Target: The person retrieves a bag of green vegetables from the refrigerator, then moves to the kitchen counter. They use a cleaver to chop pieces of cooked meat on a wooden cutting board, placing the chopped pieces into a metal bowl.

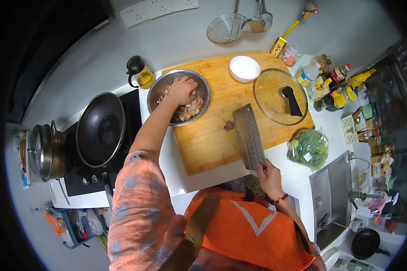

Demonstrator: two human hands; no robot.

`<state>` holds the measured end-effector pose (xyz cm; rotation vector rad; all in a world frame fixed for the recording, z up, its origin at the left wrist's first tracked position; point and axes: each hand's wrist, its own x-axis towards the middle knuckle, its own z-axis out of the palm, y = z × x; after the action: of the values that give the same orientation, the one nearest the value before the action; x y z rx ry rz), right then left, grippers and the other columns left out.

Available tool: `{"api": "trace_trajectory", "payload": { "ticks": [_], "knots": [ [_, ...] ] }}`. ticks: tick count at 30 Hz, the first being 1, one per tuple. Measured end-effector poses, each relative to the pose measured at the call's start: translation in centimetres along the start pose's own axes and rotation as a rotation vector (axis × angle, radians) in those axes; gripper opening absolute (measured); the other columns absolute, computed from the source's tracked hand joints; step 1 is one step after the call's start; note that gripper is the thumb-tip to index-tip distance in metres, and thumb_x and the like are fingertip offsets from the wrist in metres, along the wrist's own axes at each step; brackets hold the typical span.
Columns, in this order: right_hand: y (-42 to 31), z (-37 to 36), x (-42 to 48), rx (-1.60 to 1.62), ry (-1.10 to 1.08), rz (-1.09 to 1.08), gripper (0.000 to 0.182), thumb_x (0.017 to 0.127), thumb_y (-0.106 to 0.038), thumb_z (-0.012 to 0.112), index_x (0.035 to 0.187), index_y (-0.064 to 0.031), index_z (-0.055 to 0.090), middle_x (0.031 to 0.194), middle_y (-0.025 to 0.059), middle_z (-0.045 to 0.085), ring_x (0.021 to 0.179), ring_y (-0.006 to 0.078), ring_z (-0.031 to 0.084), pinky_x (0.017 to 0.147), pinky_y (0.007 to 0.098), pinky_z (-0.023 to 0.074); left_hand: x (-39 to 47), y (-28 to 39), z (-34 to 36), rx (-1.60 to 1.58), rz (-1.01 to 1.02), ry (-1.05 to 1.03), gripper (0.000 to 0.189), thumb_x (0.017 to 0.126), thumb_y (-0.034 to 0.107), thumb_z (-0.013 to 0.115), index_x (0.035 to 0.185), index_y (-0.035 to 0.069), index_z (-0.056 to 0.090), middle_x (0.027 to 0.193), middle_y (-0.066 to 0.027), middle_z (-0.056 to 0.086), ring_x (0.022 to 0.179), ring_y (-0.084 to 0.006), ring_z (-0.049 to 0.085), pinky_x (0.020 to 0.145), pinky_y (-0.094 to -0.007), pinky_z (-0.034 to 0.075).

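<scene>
My left hand (183,90) reaches into a stainless steel bowl (153,101) of raw meat pieces (189,110); its fingertips are partly hidden, so whether they grip a piece cannot be told. The bowl rests at the back left of a bamboo cutting board (203,149). Closed around a Chinese cleaver's handle, my right hand (270,179) is near the board's front edge. The cleaver's broad blade (249,139) lies over the board, just right of a small piece of meat (229,125).
A white bowl (244,67) and a glass lid (274,105) occupy the board's back and right. Bagged leafy greens (308,148) sit beside it. Left is a wok (101,130) on the cooktop, with an oil jug (144,76) behind. A sink (332,189) lies right.
</scene>
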<state>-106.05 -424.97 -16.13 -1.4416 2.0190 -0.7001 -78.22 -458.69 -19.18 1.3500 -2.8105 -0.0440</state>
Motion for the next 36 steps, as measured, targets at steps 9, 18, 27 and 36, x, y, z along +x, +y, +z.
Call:
{"api": "trace_trajectory", "payload": {
  "ticks": [9, 18, 27, 36],
  "knots": [
    [-0.9, 1.6, 0.3, 0.032, -0.133, -0.057, 0.021, 0.09, -0.022, 0.058, 0.087, -0.0011, 0.057, 0.066, 0.0229, 0.061, 0.067, 0.0443, 0.06, 0.057, 0.0505, 0.046, -3.2, 0.4, -1.1, -1.707, -0.506, 0.345, 0.01, 0.085, 0.014, 0.064, 0.089, 0.009, 0.057, 0.081, -0.0004, 0.06, 0.073, -0.0093, 0.059, 0.058, -0.0249, 0.047],
    [2.5, 1.3, 3.4, -0.123, -0.138, -0.032, 0.023, 0.089, -0.024, 0.056, 0.099, -0.0041, 0.063, 0.079, 0.0246, 0.065, 0.077, 0.0437, 0.062, 0.07, 0.0521, 0.0492, -11.0, 13.4, 3.2, -2.136, -0.685, 0.026, 0.029, 0.091, 0.005, 0.051, 0.12, 0.004, 0.055, 0.088, -0.0064, 0.066, 0.071, -0.0116, 0.064, 0.064, -0.0227, 0.054],
    [2.0, -0.5, 2.5, 0.01, -0.201, -0.008, 0.022, 0.09, -0.024, 0.055, 0.097, -0.0041, 0.063, 0.076, 0.0219, 0.065, 0.075, 0.0434, 0.063, 0.066, 0.0499, 0.0488, -10.3, 18.8, 7.7, -1.532, -0.524, 0.441, 0.021, 0.083, -0.001, 0.058, 0.103, 0.006, 0.057, 0.096, -0.0069, 0.065, 0.084, -0.0184, 0.064, 0.073, -0.0284, 0.052],
    [2.6, -1.1, 1.8, -0.141, -0.177, -0.11, 0.022, 0.091, -0.025, 0.055, 0.088, -0.0031, 0.059, 0.069, 0.022, 0.063, 0.069, 0.0433, 0.062, 0.062, 0.0517, 0.0477, -12.8, 18.1, 7.7, -0.984, -0.375, 0.405, 0.034, 0.073, -0.001, 0.062, 0.107, 0.007, 0.06, 0.108, -0.011, 0.062, 0.102, -0.0315, 0.056, 0.091, -0.0389, 0.047]
  ]
}}
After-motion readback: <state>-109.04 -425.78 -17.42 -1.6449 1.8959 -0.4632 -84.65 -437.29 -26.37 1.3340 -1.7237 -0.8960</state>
